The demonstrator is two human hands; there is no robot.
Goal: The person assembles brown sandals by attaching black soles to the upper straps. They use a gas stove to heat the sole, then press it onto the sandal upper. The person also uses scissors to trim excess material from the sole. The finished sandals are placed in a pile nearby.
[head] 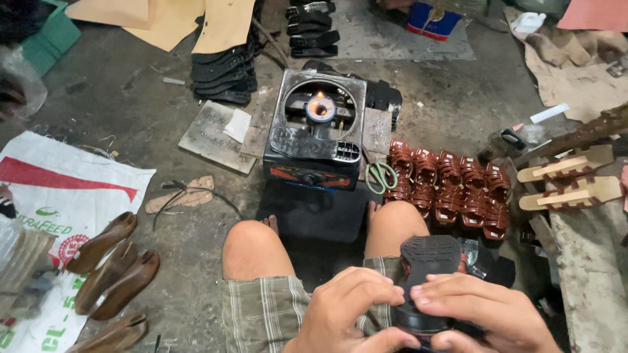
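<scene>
I sit with my knees apart and hold a black shoe sole (428, 265), tread side up, over my right thigh. My left hand (347, 310) wraps its near left edge with the thumb underneath. My right hand (481, 307) presses its fingers across the sole's near end. Straight ahead on the floor a small black gas stove (314, 140) burns with a flame at its burner (320, 106).
A row of reddish-brown woven sandal uppers (448, 186) lies right of the stove, green-handled scissors (380, 175) beside them. Brown wooden shoe lasts (111, 268) rest on a white sack at left. Black soles (222, 72) are stacked behind; tan sandals (569, 180) at right.
</scene>
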